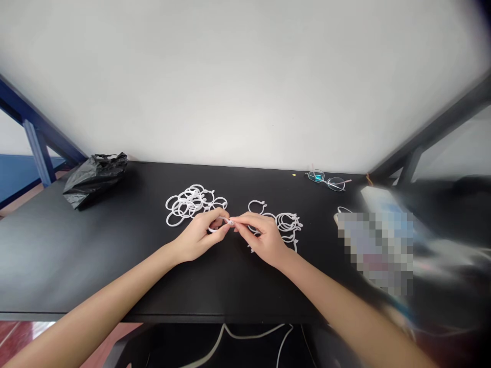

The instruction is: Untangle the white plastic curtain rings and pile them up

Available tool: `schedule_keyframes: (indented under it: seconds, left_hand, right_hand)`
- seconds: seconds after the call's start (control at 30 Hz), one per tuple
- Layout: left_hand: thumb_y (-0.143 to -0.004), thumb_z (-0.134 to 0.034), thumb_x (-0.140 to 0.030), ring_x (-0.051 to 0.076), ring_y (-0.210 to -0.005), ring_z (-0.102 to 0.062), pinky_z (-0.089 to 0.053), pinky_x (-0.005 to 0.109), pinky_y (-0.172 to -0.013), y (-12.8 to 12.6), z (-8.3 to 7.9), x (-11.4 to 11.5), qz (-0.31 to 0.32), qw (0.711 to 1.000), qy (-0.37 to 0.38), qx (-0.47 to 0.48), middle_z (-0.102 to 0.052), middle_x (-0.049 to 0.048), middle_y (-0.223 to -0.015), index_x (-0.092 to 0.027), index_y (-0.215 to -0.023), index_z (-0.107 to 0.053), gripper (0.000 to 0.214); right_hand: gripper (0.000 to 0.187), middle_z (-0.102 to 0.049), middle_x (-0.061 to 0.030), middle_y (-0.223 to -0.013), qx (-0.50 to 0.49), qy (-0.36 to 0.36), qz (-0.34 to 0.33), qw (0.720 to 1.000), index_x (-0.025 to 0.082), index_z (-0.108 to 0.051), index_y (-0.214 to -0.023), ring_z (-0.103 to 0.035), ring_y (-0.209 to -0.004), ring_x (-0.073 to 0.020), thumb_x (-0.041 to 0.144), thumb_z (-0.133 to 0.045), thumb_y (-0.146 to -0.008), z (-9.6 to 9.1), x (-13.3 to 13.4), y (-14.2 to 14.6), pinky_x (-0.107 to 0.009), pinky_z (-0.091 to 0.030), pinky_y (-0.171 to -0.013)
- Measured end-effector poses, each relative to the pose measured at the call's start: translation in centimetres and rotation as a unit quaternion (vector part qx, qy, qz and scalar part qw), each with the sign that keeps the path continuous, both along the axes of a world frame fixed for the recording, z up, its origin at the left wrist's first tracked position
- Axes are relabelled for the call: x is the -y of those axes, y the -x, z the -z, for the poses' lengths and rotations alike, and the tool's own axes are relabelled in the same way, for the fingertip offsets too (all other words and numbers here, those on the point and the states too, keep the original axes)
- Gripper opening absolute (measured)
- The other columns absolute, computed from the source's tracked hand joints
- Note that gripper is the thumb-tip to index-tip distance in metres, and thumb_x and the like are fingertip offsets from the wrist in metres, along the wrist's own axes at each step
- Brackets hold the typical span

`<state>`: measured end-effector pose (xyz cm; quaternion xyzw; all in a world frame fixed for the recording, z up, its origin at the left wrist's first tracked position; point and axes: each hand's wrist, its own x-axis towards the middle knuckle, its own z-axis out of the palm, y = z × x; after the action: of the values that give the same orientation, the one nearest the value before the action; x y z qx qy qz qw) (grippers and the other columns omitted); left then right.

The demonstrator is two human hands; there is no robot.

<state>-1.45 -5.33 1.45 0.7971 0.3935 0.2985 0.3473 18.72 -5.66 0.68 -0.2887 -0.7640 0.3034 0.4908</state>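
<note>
Over the middle of the desk, my left hand [202, 231] is closed around a white plastic curtain ring [212, 230], thumb and forefinger at its clasp. My right hand [264, 235] meets it there, its thumb and fingertips pinched on the same clasp. The fingers partly cover the ring, so I cannot tell whether the clasp is fastened. Behind my left hand lies a heap of white rings [187, 200], overlapping one another. Several more white rings [289, 222] lie beside and behind my right hand; at least one [256, 206] has a gap at its clasp.
A crumpled black plastic bag [95, 176] sits at the back left of the black desk [184, 291]. Eyeglasses [326, 180] rest at the back right. A pixelated, blurred object [376, 250] lies at the right. Dark and blue frame bars flank the desk; pale cables [253, 337] hang below its front edge.
</note>
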Motion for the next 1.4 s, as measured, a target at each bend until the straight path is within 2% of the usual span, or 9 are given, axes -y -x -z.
schedule_keyframes:
  seconds: [0.17, 0.3, 0.4, 0.53, 0.67, 0.83, 1.0, 1.27, 1.4]
  left_hand:
    - [-0.097, -0.045, -0.033, 0.012, -0.061, -0.043, -0.038, 0.024, -0.058, 0.0, 0.1, 0.0, -0.005, 0.999, -0.047, -0.009, -0.044, -0.0036, -0.068, -0.017, -0.094, -0.056, 0.019]
    - [-0.094, -0.056, -0.035, 0.016, -0.074, -0.053, -0.045, 0.029, -0.071, 0.3, 0.3, -0.5, -0.017, 0.984, -0.166, -0.069, -0.055, 0.0012, -0.081, -0.017, -0.101, -0.057, 0.019]
    - [-0.091, -0.063, -0.04, 0.02, -0.084, -0.057, -0.047, 0.035, -0.08, 1.0, 0.9, -1.3, -0.041, 0.962, -0.242, -0.118, -0.059, 0.0055, -0.091, -0.017, -0.105, -0.057, 0.027]
    - [-0.092, -0.063, -0.04, 0.024, -0.091, -0.057, -0.048, 0.039, -0.083, 1.9, 1.8, -2.3, -0.08, 0.939, -0.289, -0.17, -0.06, 0.0092, -0.098, -0.015, -0.111, -0.058, 0.032]
    - [-0.093, -0.06, -0.037, 0.025, -0.091, -0.058, -0.049, 0.04, -0.08, 2.3, 2.3, -2.6, -0.107, 0.924, -0.29, -0.224, -0.059, 0.0103, -0.102, -0.015, -0.121, -0.058, 0.036]
    - [-0.093, -0.059, -0.035, 0.027, -0.093, -0.058, -0.049, 0.042, -0.082, 2.2, 2.4, -2.5, -0.12, 0.918, -0.266, -0.267, -0.06, 0.0104, -0.104, -0.014, -0.124, -0.058, 0.037]
    - [-0.093, -0.056, -0.032, 0.028, -0.097, -0.059, -0.047, 0.044, -0.087, 2.2, 2.2, -2.4, -0.127, 0.919, -0.256, -0.273, -0.061, 0.0108, -0.107, -0.015, -0.126, -0.058, 0.037]
    - [-0.092, -0.06, -0.039, 0.029, -0.098, -0.06, -0.046, 0.043, -0.087, 2.1, 2.2, -2.4, -0.13, 0.919, -0.256, -0.269, -0.061, 0.0104, -0.108, -0.017, -0.123, -0.058, 0.038]
    - [-0.094, -0.057, -0.043, 0.028, -0.098, -0.059, -0.046, 0.044, -0.087, 1.9, 1.9, -2.3, -0.134, 0.926, -0.263, -0.237, -0.062, 0.0093, -0.106, -0.019, -0.128, -0.052, 0.043]
  right_hand:
    - [0.018, -0.072, -0.0036, -0.08, 0.006, -0.012, 0.016, 1.0, 0.021, -0.073, -0.098, -0.067, -0.071, -0.0149, 0.018, -0.056, -0.094, 0.2, 0.1, 0.2, -0.029, -0.056, -0.066]
    - [0.016, -0.072, -0.0053, -0.083, 0.035, -0.032, 0.067, 0.997, 0.019, -0.071, -0.099, -0.067, -0.074, -0.0166, 0.016, -0.057, -0.093, 0.7, -0.2, 0.0, -0.031, -0.055, -0.068]
    - [0.016, -0.073, -0.0072, -0.092, 0.092, -0.048, 0.123, 0.987, 0.018, -0.07, -0.1, -0.067, -0.088, -0.0209, 0.014, -0.058, -0.091, 1.2, -0.7, -0.5, -0.037, -0.055, -0.081]
    - [0.014, -0.071, -0.0091, -0.107, 0.199, -0.026, 0.173, 0.964, 0.018, -0.07, -0.097, -0.064, -0.1, -0.0262, 0.011, -0.064, -0.085, 1.4, -1.5, -1.4, -0.048, -0.049, -0.095]
    - [0.016, -0.072, -0.0075, -0.106, 0.267, 0.019, 0.186, 0.945, 0.018, -0.07, -0.097, -0.064, -0.099, -0.0266, 0.01, -0.067, -0.083, 1.2, -1.8, -1.8, -0.049, -0.048, -0.094]
    - [0.014, -0.073, -0.0059, -0.099, 0.286, 0.035, 0.179, 0.941, 0.019, -0.071, -0.096, -0.064, -0.094, -0.0248, 0.011, -0.065, -0.086, 0.9, -1.6, -1.7, -0.045, -0.049, -0.09]
    - [0.011, -0.072, -0.0066, -0.099, 0.302, 0.007, 0.166, 0.939, 0.018, -0.071, -0.092, -0.063, -0.091, -0.0238, 0.012, -0.062, -0.088, 0.9, -1.5, -1.6, -0.045, -0.049, -0.091]
    - [0.023, -0.07, -0.0066, -0.1, 0.342, -0.074, 0.116, 0.93, 0.017, -0.071, -0.092, -0.062, -0.098, -0.021, 0.011, -0.049, -0.096, 0.7, -1.1, -1.3, -0.05, -0.038, -0.111]
    - [0.021, -0.07, -0.0059, -0.098, 0.327, -0.079, 0.102, 0.936, 0.018, -0.071, -0.09, -0.061, -0.098, -0.0216, 0.011, -0.052, -0.094, 1.0, -1.1, -1.2, -0.052, -0.039, -0.111]
